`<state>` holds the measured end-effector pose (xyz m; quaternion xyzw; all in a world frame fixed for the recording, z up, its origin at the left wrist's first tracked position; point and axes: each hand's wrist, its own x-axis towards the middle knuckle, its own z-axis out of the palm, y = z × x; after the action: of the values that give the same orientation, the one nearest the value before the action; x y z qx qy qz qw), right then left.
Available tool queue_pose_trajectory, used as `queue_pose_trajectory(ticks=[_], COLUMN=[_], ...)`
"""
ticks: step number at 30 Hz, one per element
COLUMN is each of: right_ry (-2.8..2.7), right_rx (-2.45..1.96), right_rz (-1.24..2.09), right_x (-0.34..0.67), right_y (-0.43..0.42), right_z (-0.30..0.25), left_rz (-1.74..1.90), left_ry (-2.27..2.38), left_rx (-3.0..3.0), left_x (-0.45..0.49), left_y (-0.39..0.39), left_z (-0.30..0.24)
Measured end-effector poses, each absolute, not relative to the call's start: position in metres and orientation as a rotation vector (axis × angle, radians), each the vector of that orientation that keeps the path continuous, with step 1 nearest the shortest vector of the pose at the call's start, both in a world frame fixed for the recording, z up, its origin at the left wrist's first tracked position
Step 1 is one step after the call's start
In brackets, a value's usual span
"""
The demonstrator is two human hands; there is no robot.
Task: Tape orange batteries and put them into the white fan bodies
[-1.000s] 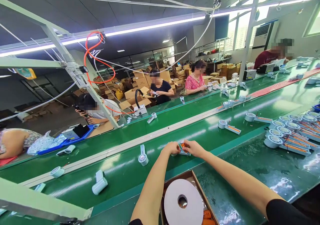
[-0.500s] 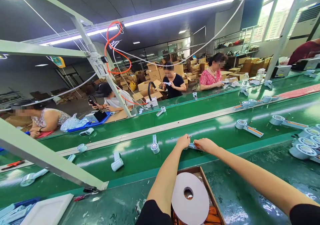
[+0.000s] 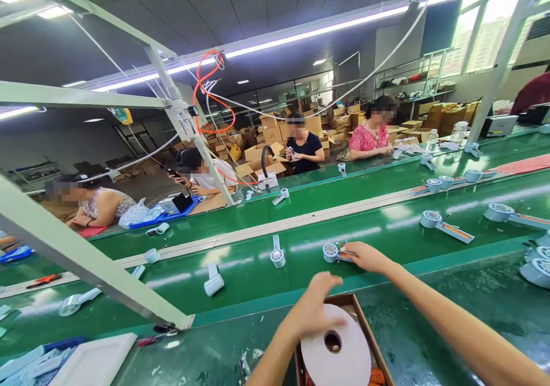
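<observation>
My right hand [image 3: 365, 257] is closed on the handle of a pale blue handheld fan body [image 3: 330, 252], which lies on the green conveyor belt with its round head to the left. The fingers cover most of that handle. Nearer to me, my left hand [image 3: 315, 306] is held with thumb and fingers apart and nothing in them. It hovers at the upper left of a large white roll [image 3: 344, 357] with a hole in its middle. That roll rests in an open cardboard box [image 3: 373, 337] on top of orange pieces [image 3: 377, 376].
More fan bodies lie along the belt, among them one [image 3: 278, 257] to the left and one [image 3: 431, 220] to the right. A slanted metal post [image 3: 107, 266] blocks the left side. Co-workers sit across the line. A white tray [image 3: 97, 360] stands at lower left.
My left hand has let go of the fan body and come back toward me, opening over the roll. The right hand stays at the handle, and the fan's head now shows.
</observation>
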<state>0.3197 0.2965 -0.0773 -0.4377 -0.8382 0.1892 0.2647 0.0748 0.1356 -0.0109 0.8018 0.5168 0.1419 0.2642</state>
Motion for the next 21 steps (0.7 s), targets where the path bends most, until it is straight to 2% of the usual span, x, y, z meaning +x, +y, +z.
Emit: queue_pose_trajectory(ticks=[3, 7, 14, 18, 21], right_ry=[-2.018, -1.654, -1.642, -1.744, -1.740], right_rx=[-1.277, -1.212, -1.136, -1.011, -0.797], right_rz=[0.547, 0.876, 1.382, 1.840, 1.892], right_x=[0.334, 0.339, 0.349, 0.339, 0.319], right_y=[0.254, 0.177, 0.092, 0.051, 0.027], right_z=[-0.090, -0.088, -0.042, -0.035, -0.034], left_rz=[0.168, 0.105, 0.499, 0.769, 0.919], left_ry=[1.237, 1.445, 1.555, 1.605, 1.650], left_rx=[2.341, 2.287, 2.483, 2.568, 2.636], left_x=[0.042, 0.040, 0.055, 0.053, 0.053], left_y=[0.056, 0.015, 0.014, 0.005, 0.000], left_z=[-0.032, -0.043, -0.032, -0.025, -0.020])
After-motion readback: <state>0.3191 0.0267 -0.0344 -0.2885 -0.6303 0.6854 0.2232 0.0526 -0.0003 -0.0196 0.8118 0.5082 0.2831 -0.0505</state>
